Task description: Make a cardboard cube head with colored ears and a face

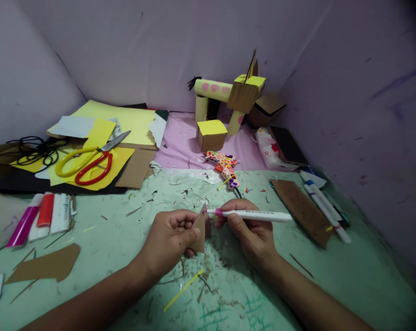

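My left hand (171, 239) is closed round a small folded piece of brown cardboard (201, 227), held upright above the green work surface (125, 257). My right hand (251, 232) grips a white marker (259, 214) with a pink tip. The tip touches the cardboard piece near its upper edge. Both hands are close together at the middle of the view.
Scissors (90, 161) with yellow and red handles lie on yellow paper at the left. Capped markers (38, 216) lie left, more markers (327, 207) and a cardboard strip (302, 209) right. A cardboard animal model (228, 94) and a yellow-topped box (211, 134) stand behind. Scraps litter the surface.
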The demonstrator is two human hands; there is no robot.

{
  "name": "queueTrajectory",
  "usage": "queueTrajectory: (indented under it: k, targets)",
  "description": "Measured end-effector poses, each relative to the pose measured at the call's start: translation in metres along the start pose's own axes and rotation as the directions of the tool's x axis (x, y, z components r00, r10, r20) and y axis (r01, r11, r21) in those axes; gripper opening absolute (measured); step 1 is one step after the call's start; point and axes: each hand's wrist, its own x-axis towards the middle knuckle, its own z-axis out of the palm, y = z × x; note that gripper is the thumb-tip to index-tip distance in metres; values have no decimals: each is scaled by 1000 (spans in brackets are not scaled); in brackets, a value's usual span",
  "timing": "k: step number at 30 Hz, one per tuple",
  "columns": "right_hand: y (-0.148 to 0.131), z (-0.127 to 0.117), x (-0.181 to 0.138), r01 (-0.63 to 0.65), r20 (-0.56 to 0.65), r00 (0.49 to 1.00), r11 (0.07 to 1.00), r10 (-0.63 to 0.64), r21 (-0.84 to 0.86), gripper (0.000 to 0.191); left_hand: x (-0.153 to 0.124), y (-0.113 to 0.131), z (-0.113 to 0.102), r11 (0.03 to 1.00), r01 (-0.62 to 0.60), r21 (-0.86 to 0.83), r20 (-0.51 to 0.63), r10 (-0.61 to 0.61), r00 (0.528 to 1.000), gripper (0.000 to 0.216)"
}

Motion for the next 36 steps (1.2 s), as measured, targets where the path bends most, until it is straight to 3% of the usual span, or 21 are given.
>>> queueTrajectory:
  k: [5, 11, 17, 22, 36]
  targets:
    - [5, 0, -2, 13, 18, 1000, 999, -12, -49, 8, -2, 1, 0, 1000, -9, -6, 5, 9, 1000, 15]
    - [5, 0, -2, 9, -79, 997, 998, -14, -64, 9, -2, 3, 0, 1000, 12, 28, 6, -12, 1000, 17]
    - [6, -1, -2, -2, 2, 1000, 997, 2, -73, 8, -2, 2, 0, 1000, -1, -9, 0, 1, 1000, 17]
    - [6, -1, -2, 14, -66, 998, 998, -19, -68, 9, -1, 2, 0, 1000, 2, 18, 10, -2, 1000, 15]
    - [4, -1, -2, 51, -32, 998, 995, -54, -85, 9, 0, 3, 0, 1000, 8, -1, 1, -8, 1000, 17]
